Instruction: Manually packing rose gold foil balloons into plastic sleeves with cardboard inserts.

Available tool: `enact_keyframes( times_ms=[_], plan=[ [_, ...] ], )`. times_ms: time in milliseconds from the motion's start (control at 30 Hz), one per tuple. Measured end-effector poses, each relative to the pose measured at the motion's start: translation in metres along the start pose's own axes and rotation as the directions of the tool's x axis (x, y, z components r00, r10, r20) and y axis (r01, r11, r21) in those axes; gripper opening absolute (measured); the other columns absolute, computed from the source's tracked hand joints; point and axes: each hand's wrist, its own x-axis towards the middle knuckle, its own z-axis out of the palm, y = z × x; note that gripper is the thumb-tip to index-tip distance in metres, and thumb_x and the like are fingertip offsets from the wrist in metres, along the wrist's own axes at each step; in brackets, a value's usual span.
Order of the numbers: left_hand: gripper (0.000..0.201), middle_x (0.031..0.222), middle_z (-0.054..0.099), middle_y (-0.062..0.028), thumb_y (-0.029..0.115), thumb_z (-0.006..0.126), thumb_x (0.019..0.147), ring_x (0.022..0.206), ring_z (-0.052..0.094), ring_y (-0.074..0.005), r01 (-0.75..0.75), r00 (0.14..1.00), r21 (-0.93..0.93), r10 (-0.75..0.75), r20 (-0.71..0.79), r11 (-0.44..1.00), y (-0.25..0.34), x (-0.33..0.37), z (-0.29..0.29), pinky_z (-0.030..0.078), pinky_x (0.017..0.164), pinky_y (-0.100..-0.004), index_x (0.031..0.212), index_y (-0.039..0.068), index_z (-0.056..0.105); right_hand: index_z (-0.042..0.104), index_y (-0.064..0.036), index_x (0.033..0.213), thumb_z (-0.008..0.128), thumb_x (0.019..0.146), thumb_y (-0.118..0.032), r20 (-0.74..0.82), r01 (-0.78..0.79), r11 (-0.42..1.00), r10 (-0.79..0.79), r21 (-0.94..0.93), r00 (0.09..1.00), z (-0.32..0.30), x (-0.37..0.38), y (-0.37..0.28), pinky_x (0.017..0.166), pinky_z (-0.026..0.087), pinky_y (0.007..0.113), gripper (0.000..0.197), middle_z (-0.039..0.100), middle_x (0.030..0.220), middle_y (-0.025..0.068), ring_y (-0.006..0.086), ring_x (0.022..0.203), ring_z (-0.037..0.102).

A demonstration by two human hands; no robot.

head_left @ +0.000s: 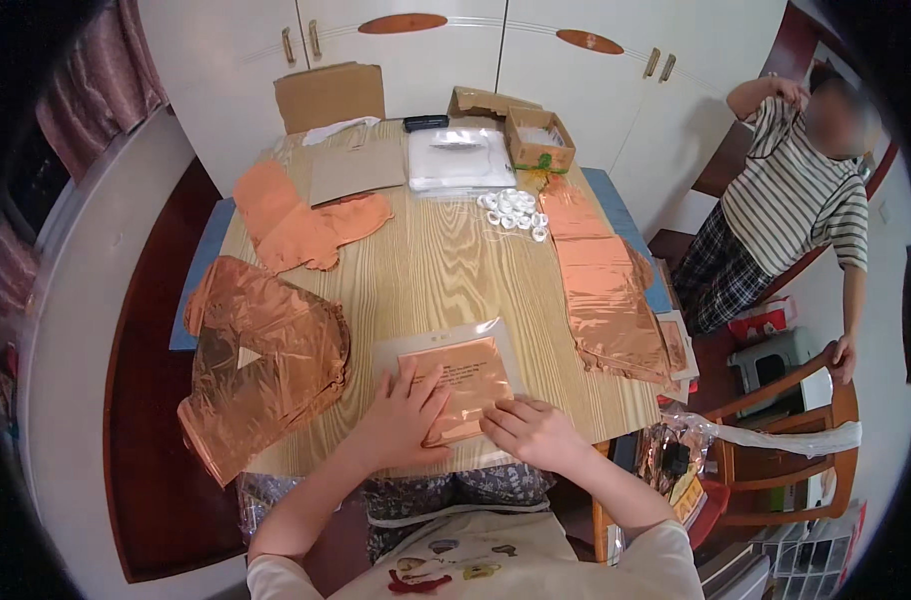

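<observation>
**Two hands pressing a copper foil packet at the table's near edge**

The left hand (401, 415) lies flat, fingers spread, on a clear packet of copper foil (461, 375); the right hand (531, 430), fingers loosely curled, presses its near right corner; the packet sits at the wooden tabletop's (446, 260) near edge, long axis running left to right, slightly tilted.

Light wood-grain tabletop (436, 270), copper-coloured shiny foil sheets (266, 365), copper foil packet in clear sleeve (463, 378), white small caps (514, 210), brown cardboard box (539, 140), black-and-white striped shirt (801, 195) on a second person
</observation>
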Motion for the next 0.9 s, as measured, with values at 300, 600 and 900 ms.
enact_keyframes(
  times_ms=[300,600,900],
  plan=[
    [0.041,0.114,0.063,-0.0167,0.017,0.062,0.078,0.105,0.064,-0.0297,-0.015,0.945,0.288,0.107,-0.309,0.958,0.012,-0.004,-0.014,0.057,0.075,-0.0335,0.113,-0.003,0.058,0.067,-0.0060,0.096,0.063,0.075,-0.017,-0.130,-0.064,0.986,0.084,0.152,0.988,-0.005,0.017,0.022,0.074,0.055,0.033,0.024,0.068,0.095,0.0063,0.0207,0.088,0.067],
    [0.020,0.082,0.063,-0.0096,0.012,0.057,0.080,0.077,0.068,-0.0228,0.035,0.983,0.149,-0.007,-0.184,0.988,0.003,0.007,-0.085,0.055,0.057,-0.0320,0.098,0.001,0.059,0.067,-0.0033,0.085,0.062,0.084,-0.020,-0.147,-0.632,0.748,0.662,0.204,0.735,0.055,0.055,0.211,0.072,0.053,0.046,0.018,0.065,0.089,0.0168,0.0353,0.081,0.065],
    [0.011,0.078,0.062,-0.0104,0.010,0.057,0.080,0.074,0.067,-0.0279,0.045,0.987,0.004,-0.044,-0.154,0.999,-0.007,0.002,-0.114,0.055,0.059,-0.0383,0.089,0.002,0.058,0.067,-0.0014,0.089,0.064,0.080,-0.012,-0.106,-0.734,0.667,0.745,0.126,0.658,0.116,0.058,0.268,0.078,0.051,0.044,0.015,0.064,0.090,0.0178,0.0352,0.086,0.063]
  ],
)
